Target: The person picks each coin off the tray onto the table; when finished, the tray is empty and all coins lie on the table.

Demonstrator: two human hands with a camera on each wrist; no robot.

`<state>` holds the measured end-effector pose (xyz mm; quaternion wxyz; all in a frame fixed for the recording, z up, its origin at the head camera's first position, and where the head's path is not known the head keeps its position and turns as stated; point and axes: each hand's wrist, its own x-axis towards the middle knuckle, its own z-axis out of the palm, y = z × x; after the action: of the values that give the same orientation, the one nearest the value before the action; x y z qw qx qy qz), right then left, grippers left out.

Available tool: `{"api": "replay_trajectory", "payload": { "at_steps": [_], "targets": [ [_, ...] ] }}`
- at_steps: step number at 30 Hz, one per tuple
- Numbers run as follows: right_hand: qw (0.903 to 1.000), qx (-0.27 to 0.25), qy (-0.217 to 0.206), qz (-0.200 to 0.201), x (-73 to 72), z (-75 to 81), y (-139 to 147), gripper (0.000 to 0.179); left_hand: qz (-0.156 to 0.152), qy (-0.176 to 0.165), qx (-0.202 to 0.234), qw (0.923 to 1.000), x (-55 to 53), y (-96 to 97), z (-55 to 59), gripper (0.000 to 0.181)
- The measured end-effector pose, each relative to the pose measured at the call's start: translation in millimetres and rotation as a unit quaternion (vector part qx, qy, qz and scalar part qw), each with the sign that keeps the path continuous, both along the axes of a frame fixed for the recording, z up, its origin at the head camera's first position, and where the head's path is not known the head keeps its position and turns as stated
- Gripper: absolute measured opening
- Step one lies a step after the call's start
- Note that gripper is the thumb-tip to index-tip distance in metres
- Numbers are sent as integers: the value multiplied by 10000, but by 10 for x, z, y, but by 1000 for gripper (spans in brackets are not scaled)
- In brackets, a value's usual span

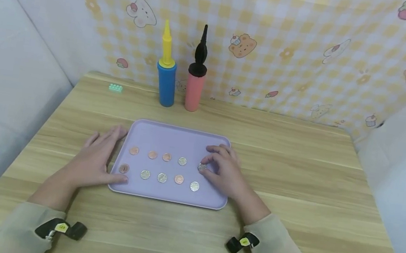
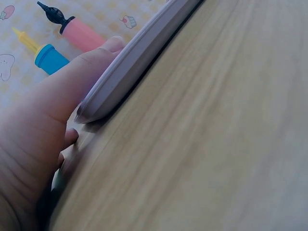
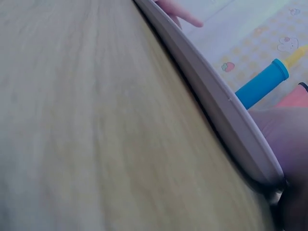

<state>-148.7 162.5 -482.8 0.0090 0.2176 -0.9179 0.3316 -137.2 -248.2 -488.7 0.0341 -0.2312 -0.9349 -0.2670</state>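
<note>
A light purple tray [image 1: 170, 139] lies on the wooden table and bears several coins in two rough rows. Some are copper-coloured, like the coin [image 1: 134, 150] at upper left; others are silver, like the coin [image 1: 194, 186] at lower right. My right hand [image 1: 222, 169] reaches over the tray's right side and pinches a silver coin [image 1: 202, 166] between thumb and forefinger, low over the tray. At the tray's left edge rests my left hand [image 1: 92, 161], fingers extended along the outside and thumb across the rim. Both wrist views show the tray's side wall [image 2: 118, 79], the coins hidden behind it.
Behind the tray stand a blue hand pump [image 1: 167, 85] with a yellow nozzle and a pink hand pump [image 1: 194, 91] with a black nozzle. A small mint-green toy brick [image 1: 115, 88] lies at the back left. A checked cloth [image 1: 278, 25] hangs along the table's back edge.
</note>
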Motion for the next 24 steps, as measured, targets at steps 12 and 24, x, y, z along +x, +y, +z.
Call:
{"api": "replay_trajectory", "payload": {
  "at_steps": [12, 24],
  "targets": [
    [9864, 395, 1289, 938, 16, -29, 20, 29, -24, 68, 115, 9999, 36, -15, 19, 152],
    [9725, 87, 1855, 1402, -3, -54, 46, 31, -42, 56, 155, 9999, 20, -8, 10, 133]
  ]
}}
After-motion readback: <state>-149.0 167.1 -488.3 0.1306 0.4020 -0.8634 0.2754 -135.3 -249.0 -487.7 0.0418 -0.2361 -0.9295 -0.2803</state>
